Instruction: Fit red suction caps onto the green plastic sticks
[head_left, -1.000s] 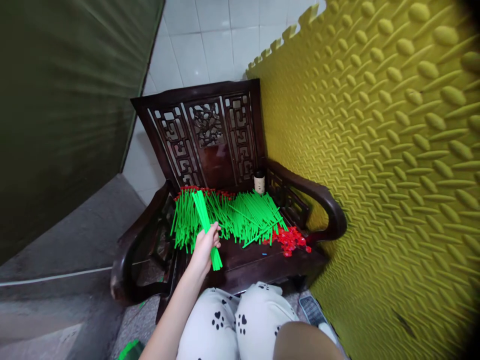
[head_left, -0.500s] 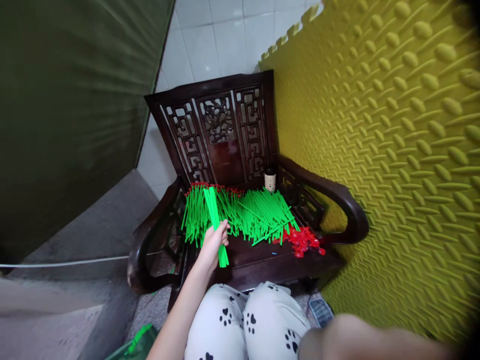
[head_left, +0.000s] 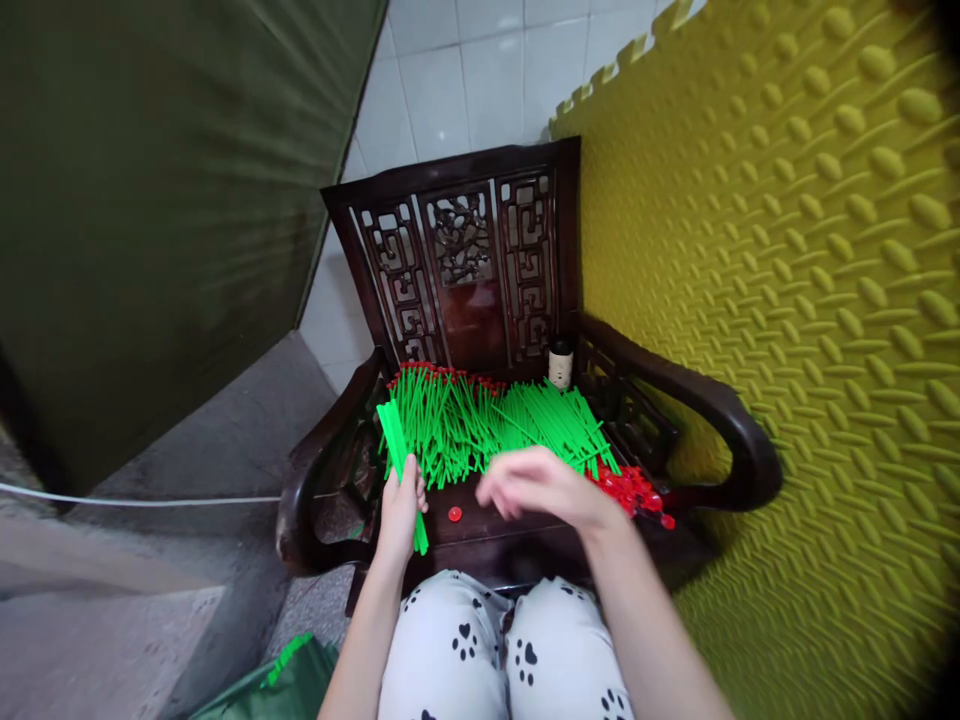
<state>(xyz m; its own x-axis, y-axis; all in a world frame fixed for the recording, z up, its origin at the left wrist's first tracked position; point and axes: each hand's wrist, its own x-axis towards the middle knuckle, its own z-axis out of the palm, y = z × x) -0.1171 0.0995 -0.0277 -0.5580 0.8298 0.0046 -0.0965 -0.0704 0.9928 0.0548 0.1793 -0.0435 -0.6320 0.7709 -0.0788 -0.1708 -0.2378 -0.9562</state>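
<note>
My left hand is closed around a bundle of bright green plastic sticks, which slants over the left part of the wooden seat. My right hand hovers over the middle of the seat, smeared by motion, and I cannot make out whether its fingers hold anything. Between the hands a small red disc lies on the seat. Behind them spread green sticks with red ends, and to their right a pile of plain green sticks. A heap of red plastic pieces sits beside my right wrist.
The dark carved armchair has curved armrests on both sides. A cream bottle with a black top stands at the seat's back right. A yellow foam mat rises on the right, and a green bag lies at the lower left.
My right hand has come from the lower right to above the seat. My left hand, still holding the sticks, has moved left and lower. A red disc now shows on the seat front.
</note>
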